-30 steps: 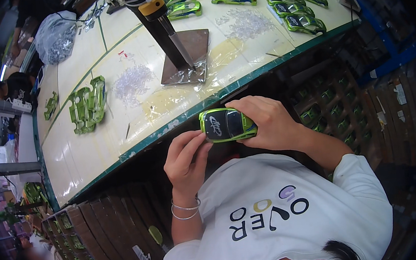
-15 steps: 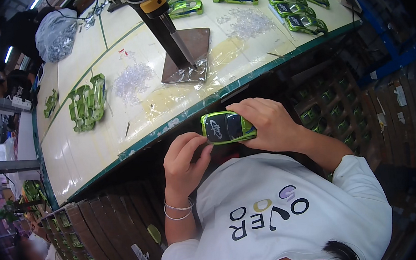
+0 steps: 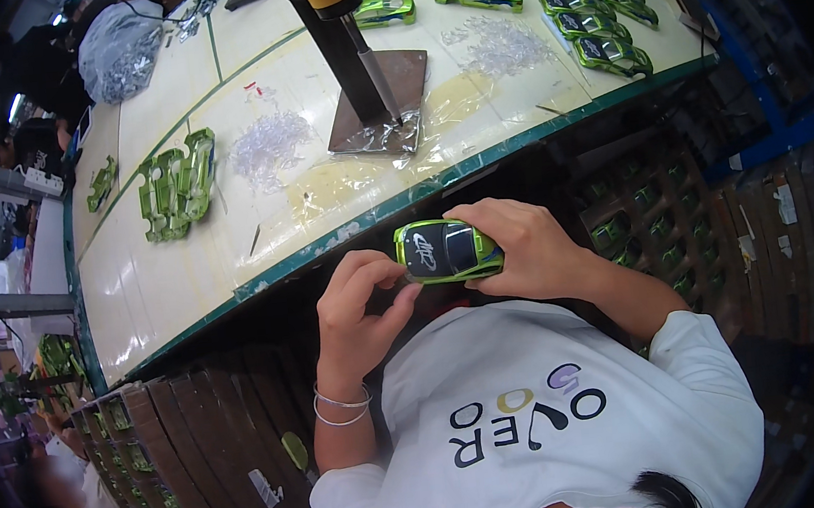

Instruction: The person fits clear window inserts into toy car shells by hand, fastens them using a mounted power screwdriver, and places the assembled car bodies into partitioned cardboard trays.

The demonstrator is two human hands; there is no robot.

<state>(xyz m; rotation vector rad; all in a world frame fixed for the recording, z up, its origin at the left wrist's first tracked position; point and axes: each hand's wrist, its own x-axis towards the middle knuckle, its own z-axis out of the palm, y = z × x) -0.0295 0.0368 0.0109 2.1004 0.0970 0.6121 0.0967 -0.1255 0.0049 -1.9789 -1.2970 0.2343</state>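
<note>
A green toy car [image 3: 449, 249] sits gripped in the right hand [image 3: 524, 252], just below the table [image 3: 184, 275] edge. The left hand [image 3: 358, 308] pinches its front end, fingertips together

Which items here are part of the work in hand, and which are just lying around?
In hand:
- green toy car body with dark windows, held by the right hand
- left hand, fingertips at the car's end

Lying about:
- rows of green car bodies
- stack of green shells
- piles of small clear parts
- dark post on metal base plate
- grey bag
</note>
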